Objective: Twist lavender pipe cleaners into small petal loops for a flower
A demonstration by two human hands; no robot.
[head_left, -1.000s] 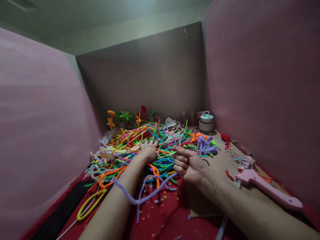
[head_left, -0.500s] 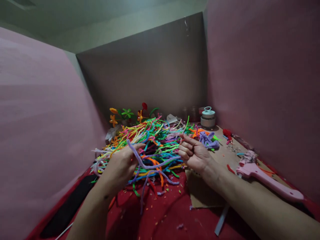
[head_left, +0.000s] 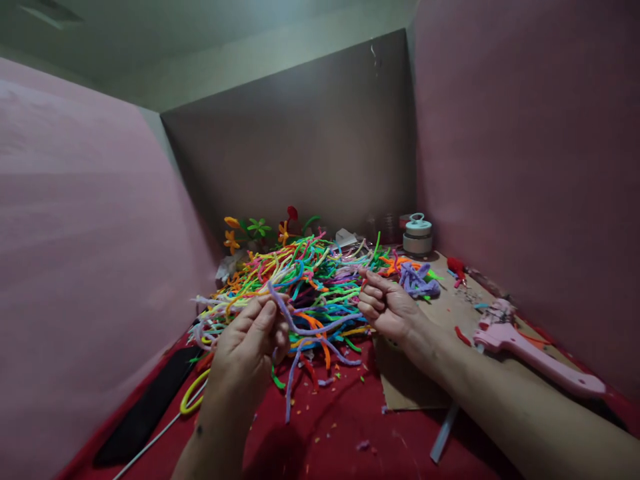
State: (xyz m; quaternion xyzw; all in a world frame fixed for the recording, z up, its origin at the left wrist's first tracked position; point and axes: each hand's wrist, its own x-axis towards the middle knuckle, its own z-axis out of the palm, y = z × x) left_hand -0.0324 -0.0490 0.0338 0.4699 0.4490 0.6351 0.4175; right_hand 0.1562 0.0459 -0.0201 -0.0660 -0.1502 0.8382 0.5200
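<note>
A light purple pipe cleaner (head_left: 320, 329) sags in a curve between my two hands. My left hand (head_left: 255, 340) is closed, thumb against fingers, at its raised left end. My right hand (head_left: 387, 303) has its fingers curled in, and the pipe cleaner's other end runs into them; the exact grip is hidden. The thumb and forefinger tips of that hand are pinched together. Just behind both hands spreads a big heap of multicoloured pipe cleaners (head_left: 300, 267). Another purple strand (head_left: 291, 387) hangs off the heap's front onto the red cloth (head_left: 320, 453).
A pink glue gun (head_left: 540, 360) lies at the right, by a cardboard sheet (head_left: 410, 387). Bunched purple pipe cleaners (head_left: 417, 280) and a lidded pale-blue jar (head_left: 417, 235) are farther back. Pipe-cleaner flowers (head_left: 259, 227) stand behind the heap. A black strip (head_left: 147, 413) and a yellow loop (head_left: 193, 393) lie left.
My left hand has turned and shifted right, its thumb now showing at the purple pipe cleaner's end. The yellow loop has come into view beside it. My right hand has barely moved.
</note>
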